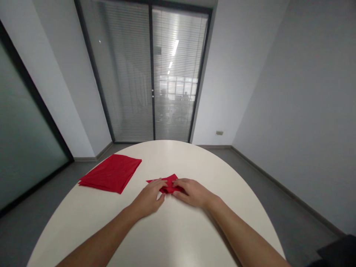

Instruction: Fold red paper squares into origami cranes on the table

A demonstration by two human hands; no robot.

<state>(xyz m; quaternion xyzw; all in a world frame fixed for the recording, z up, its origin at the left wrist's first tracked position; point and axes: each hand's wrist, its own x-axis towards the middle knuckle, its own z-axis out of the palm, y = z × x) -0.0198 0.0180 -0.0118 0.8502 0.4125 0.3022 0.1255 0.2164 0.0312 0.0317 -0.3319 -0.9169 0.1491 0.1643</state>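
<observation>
A small folded red napkin (171, 179) lies on the white table in front of me, one corner pointing away and another to the left. My left hand (150, 195) has its fingers on the napkin's left part, with the thumb at the near edge. From the other side, my right hand (193, 192) grips the right part between curled fingers and thumb. Both hands cover much of the napkin, so its folds are partly hidden. Left of my hands sits a flat stack of larger red napkins (113, 173), close to the table's edge.
The round white table (178, 233) fills the lower middle. Beyond it stand glass panels with blinds (175, 111) in dark frames. Grey-white walls rise on both sides. A dark object (338, 252), not clearly made out, shows at the lower right.
</observation>
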